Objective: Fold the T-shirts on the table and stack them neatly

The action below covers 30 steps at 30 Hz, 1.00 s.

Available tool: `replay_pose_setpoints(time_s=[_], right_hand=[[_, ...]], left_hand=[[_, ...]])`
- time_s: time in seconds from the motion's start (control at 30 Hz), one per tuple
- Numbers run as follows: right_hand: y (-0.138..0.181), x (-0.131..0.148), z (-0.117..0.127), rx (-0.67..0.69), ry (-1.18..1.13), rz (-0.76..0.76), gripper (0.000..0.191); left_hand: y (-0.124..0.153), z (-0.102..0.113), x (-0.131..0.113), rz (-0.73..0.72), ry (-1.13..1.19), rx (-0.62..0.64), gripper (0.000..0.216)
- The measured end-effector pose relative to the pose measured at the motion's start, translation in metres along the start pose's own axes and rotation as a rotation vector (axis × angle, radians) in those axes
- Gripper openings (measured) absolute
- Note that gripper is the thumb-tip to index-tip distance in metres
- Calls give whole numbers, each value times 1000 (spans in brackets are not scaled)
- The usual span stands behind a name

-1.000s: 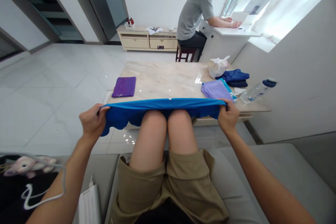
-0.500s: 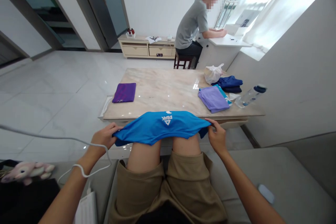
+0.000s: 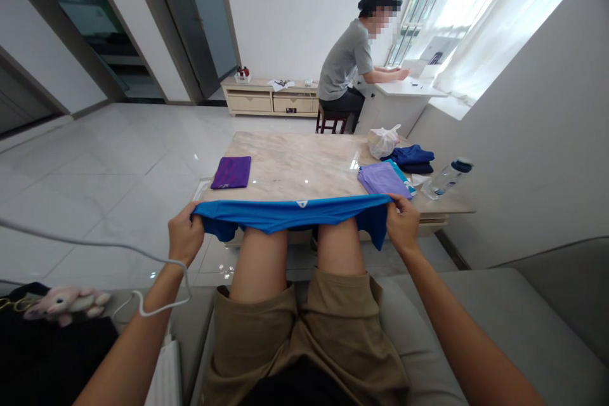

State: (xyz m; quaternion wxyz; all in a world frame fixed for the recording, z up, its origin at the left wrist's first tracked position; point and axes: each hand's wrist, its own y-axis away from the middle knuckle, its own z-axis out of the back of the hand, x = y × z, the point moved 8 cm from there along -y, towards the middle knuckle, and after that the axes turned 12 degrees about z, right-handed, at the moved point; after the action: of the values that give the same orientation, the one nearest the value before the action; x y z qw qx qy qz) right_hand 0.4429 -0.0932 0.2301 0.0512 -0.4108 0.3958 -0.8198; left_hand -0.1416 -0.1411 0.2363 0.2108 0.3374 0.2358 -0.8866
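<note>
A bright blue shirt (image 3: 280, 216) with a white print is stretched between my hands, just above my knees and in front of the table's near edge. My left hand (image 3: 186, 233) is closed on its left end. At the right end, my right hand (image 3: 402, 223) pinches the cloth. The shirt's upper edge is pulled nearly straight, and loose cloth hangs below at both sides. Most of the print is hidden in the folds. On the table lie a folded purple cloth (image 3: 231, 172) at the left and a folded lavender cloth (image 3: 383, 179) at the right.
The marble-topped table (image 3: 295, 155) also bears a white plastic bag (image 3: 383, 141), dark blue clothing (image 3: 410, 157) and a clear bottle (image 3: 445, 181). A white cable (image 3: 118, 247) crosses my left wrist. A person (image 3: 345, 63) sits at a white desk by the window.
Both hands have risen and moved outward, pulling the shirt taut. Its front has tipped from view, so the lettering no longer shows. The camera view has shifted slightly.
</note>
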Motion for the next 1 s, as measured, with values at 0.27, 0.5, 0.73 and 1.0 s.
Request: replay_pose_setpoints(time_s=[0.27, 0.5, 0.73, 1.0], right_hand=[[-79, 50, 25, -246, 33, 255, 29], [-126, 60, 32, -289, 249, 379, 30], [-116, 6, 3, -162, 419, 418, 44], [-41, -103, -66, 129, 588, 427, 51]], left_hand=[[-48, 57, -71, -147, 125, -344, 20], [-80, 71, -96, -250, 36, -424, 16], [-86, 34, -60, -212, -75, -418, 24], [-85, -94, 29, 7, -363, -146, 22]])
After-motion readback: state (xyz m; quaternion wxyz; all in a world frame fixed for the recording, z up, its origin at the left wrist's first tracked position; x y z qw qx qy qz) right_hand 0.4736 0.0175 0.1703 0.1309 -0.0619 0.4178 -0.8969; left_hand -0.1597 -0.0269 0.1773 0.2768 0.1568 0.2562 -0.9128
